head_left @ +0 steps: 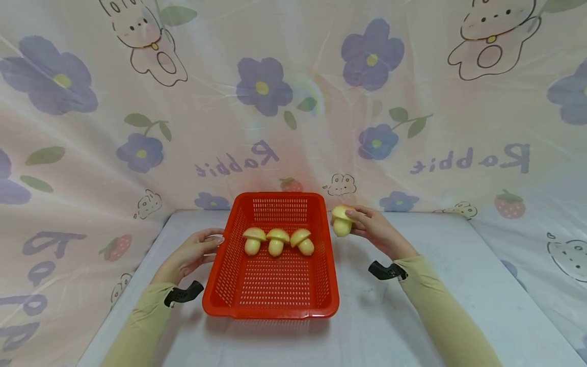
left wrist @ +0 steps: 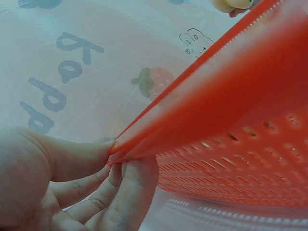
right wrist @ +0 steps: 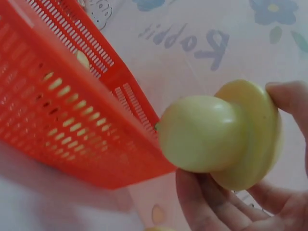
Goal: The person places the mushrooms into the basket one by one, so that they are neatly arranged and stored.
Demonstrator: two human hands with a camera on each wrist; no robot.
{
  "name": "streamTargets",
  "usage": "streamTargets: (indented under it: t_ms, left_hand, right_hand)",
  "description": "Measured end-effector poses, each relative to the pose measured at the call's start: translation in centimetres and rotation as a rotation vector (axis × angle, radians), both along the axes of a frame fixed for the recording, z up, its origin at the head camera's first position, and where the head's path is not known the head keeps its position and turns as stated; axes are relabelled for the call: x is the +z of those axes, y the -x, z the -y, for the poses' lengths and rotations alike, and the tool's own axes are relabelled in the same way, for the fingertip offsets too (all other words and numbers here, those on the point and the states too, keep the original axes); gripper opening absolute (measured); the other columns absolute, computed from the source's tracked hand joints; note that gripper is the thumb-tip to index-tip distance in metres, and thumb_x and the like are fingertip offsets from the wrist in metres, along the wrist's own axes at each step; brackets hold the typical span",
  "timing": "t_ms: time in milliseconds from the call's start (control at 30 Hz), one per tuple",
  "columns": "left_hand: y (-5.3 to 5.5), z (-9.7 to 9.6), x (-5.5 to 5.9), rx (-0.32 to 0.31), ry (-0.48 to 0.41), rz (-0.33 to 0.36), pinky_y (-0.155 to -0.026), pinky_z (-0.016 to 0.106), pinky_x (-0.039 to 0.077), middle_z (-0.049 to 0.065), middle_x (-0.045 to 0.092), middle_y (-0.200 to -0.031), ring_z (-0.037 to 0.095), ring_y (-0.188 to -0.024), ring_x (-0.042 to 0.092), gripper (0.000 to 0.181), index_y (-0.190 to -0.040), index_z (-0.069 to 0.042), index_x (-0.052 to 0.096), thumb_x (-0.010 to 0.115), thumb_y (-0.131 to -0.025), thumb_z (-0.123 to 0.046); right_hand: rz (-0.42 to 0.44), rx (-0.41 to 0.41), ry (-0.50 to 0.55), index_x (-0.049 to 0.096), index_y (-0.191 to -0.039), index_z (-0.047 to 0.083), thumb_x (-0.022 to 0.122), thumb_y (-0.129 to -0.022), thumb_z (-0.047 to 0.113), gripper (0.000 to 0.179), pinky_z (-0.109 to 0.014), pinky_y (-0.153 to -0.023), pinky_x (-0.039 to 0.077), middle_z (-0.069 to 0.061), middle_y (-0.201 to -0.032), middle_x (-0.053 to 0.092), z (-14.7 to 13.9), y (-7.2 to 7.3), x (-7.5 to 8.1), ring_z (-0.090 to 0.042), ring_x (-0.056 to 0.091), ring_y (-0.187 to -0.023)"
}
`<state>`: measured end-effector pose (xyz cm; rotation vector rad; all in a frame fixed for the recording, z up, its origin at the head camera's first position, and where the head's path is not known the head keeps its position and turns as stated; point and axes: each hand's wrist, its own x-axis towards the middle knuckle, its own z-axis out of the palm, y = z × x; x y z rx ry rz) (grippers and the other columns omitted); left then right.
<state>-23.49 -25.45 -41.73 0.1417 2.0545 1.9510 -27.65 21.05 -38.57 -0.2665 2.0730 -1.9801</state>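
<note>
Across the top of the head view, I see a printed cloth (head_left: pixel 206 117) hanging behind a pale table (head_left: pixel 458 295). At lower centre sits a red basket (head_left: pixel 270 313); its left rim is pinched between the thumb and fingers of the left hand (head_left: pixel 190 254). Right of the basket, outside it, the right hand (head_left: pixel 378 229) has its fingers clamped on a yellow mushroom (head_left: pixel 342 228); three similar mushrooms (head_left: pixel 276 244) lie inside, mid-frame. I judge that the smooth mushroom could slip if that grasp slackens, or knock the rim if carried too low; a tug from the left could roll the three. "Rabbit" reads mirrored on the cloth; I make out no brand.
</note>
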Motion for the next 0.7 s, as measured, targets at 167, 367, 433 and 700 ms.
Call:
streamTargets:
  t_ms: [167, 367, 433, 700]
  left_hand:
    - [0.0, 0.0, -0.1, -0.002, 0.000, -0.007, -0.080, 0.037, 0.055, 0.011, 0.063, -0.112, 0.020, -0.094, 0.065, 0.051, -0.141, 0.004, 0.033, 0.053, -0.099, -0.016]
    - [-0.1, -0.1, 0.0, 0.000, 0.005, 0.000, -0.081, 0.037, 0.054, 0.014, 0.061, -0.116, 0.021, -0.095, 0.064, 0.053, -0.142, 0.003, 0.033, 0.055, -0.099, -0.017]
    - [-0.1, -0.1, 0.0, 0.000, 0.008, -0.002, -0.081, 0.037, 0.054, 0.015, 0.061, -0.116, 0.021, -0.096, 0.064, 0.053, -0.142, 0.003, 0.033, 0.055, -0.099, -0.017]
    - [0.0, 0.0, -0.1, 0.000, 0.004, -0.005, -0.080, 0.038, 0.054, 0.013, 0.062, -0.115, 0.021, -0.095, 0.065, 0.052, -0.142, 0.004, 0.033, 0.054, -0.099, -0.017]
  right_hand:
    - [-0.013, 0.023, -0.002, 0.038, -0.137, -0.006, 0.061, -0.094, 0.036, 0.064, -0.033, -0.087, 0.051, -0.019, -0.126, 0.049, 1.5, 0.0, 0.4, -0.026, 0.062, -0.102]
    - [0.007, 0.064, 0.032, 0.038, -0.138, -0.004, 0.061, -0.094, 0.035, 0.063, -0.037, -0.091, 0.049, -0.019, -0.127, 0.050, 3.4, -0.1, 0.8, -0.027, 0.061, -0.105]
    - [0.017, 0.076, 0.050, 0.038, -0.139, -0.004, 0.061, -0.094, 0.034, 0.062, -0.040, -0.094, 0.047, -0.019, -0.128, 0.050, 3.9, -0.1, 0.9, -0.027, 0.060, -0.107]
    - [0.026, 0.121, 0.043, 0.044, -0.134, 0.001, 0.061, -0.095, 0.031, 0.052, -0.038, -0.093, 0.044, -0.011, -0.120, 0.052, 6.2, -0.2, 1.3, -0.022, 0.056, -0.102]
